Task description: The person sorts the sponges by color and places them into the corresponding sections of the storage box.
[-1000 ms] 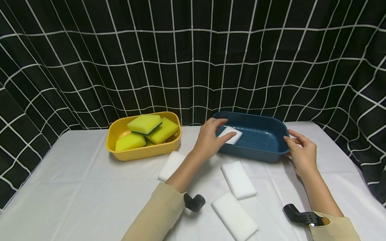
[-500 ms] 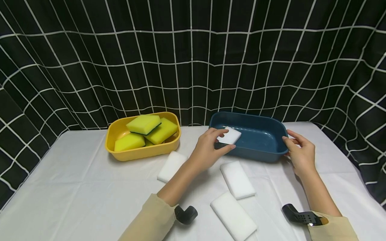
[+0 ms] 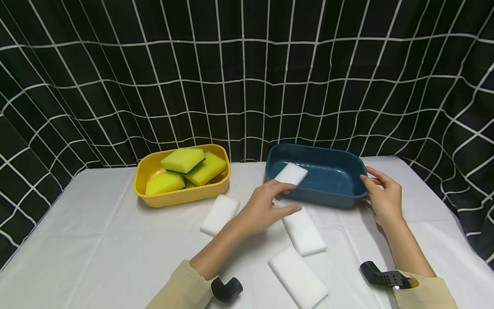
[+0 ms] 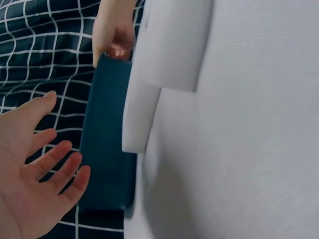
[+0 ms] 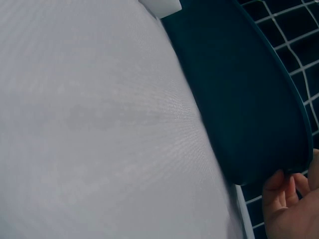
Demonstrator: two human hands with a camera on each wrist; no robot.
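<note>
My left hand (image 3: 260, 210) hovers in front of the blue bin (image 3: 335, 198) with thumb and fingers spread apart and nothing between them. In the left wrist view the same hand (image 4: 37, 184) shows loosely bent, separated fingers beside the bin's long wall. At the bin's right end, my right hand (image 3: 387, 199) pinches the rim; the right wrist view shows its fingers (image 5: 275, 191) at that rim. One white sponge block (image 3: 292, 173) lies in the bin's left end. Below my left hand, another white block (image 3: 305, 234) lies on the cloth, its far end near the thumb.
A yellow bin (image 3: 185, 197) at the back left holds several yellow sponges (image 3: 183, 159) with dark green undersides. A white block (image 3: 221, 214) lies in front of it, and another (image 3: 299, 277) is nearer me. Behind the white tablecloth (image 3: 77, 249) hangs a black gridded curtain (image 3: 247, 77).
My left hand has drawn out of the blue bin, moving toward me, and the white block stays inside. The right hand keeps its hold on the rim.
</note>
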